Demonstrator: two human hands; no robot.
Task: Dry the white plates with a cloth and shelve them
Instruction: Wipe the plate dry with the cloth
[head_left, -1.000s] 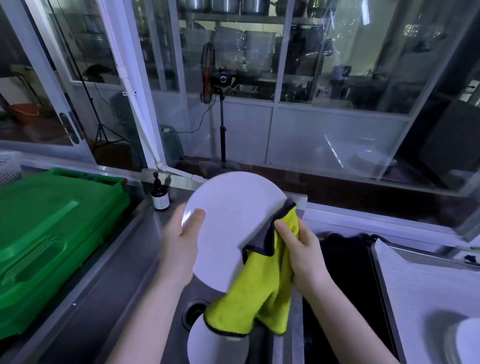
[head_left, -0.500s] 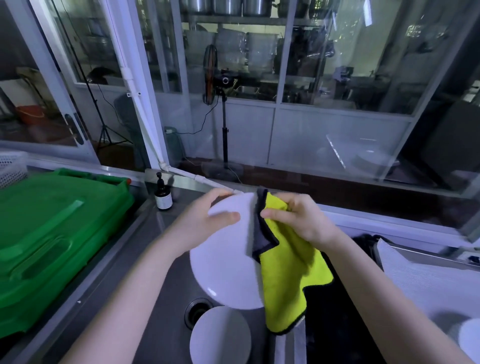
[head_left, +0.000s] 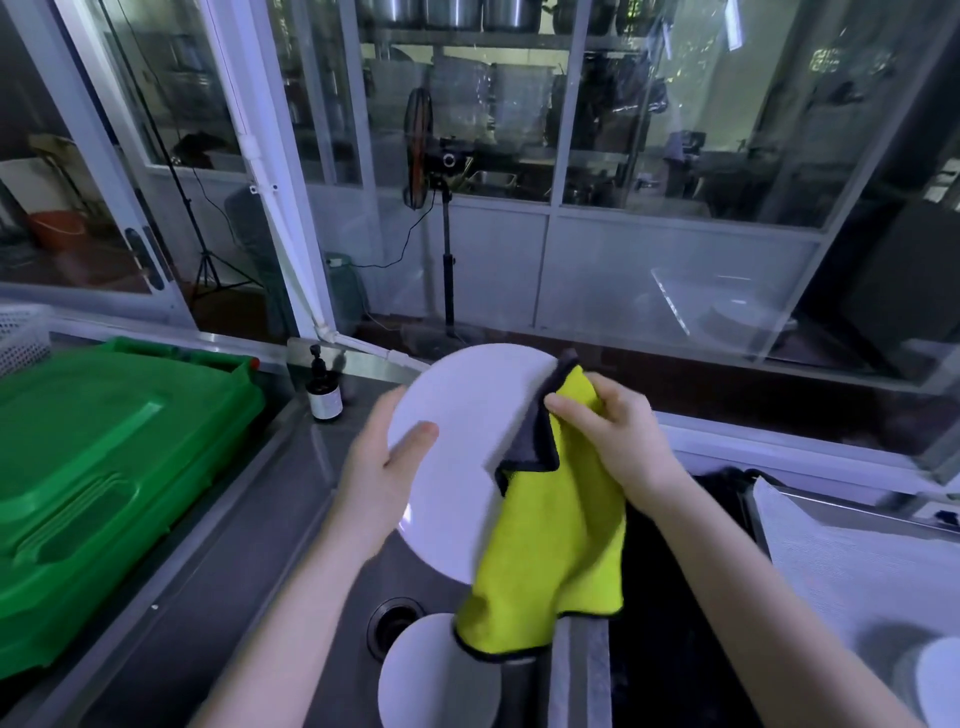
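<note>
I hold a round white plate (head_left: 467, 436) tilted up over the steel sink. My left hand (head_left: 384, 467) grips its left rim, thumb on the face. My right hand (head_left: 613, 436) pinches a yellow cloth (head_left: 550, 551) with a dark grey edge against the plate's upper right rim; the cloth hangs down over the plate's right side. A second white plate (head_left: 431, 675) lies in the sink basin below. Another white plate (head_left: 940, 680) shows at the far right edge on the counter.
A green plastic crate (head_left: 93, 467) stands on the left counter, with a small dark pump bottle (head_left: 323, 387) behind the sink. The sink drain (head_left: 392, 621) is below the held plate. A white mat (head_left: 852, 561) covers the right counter. Glass partitions run along the back.
The plate has turned in my hands and come up more upright. My right hand with the cloth slid along the rim toward the upper right; my left hand shifted back to the left rim.
</note>
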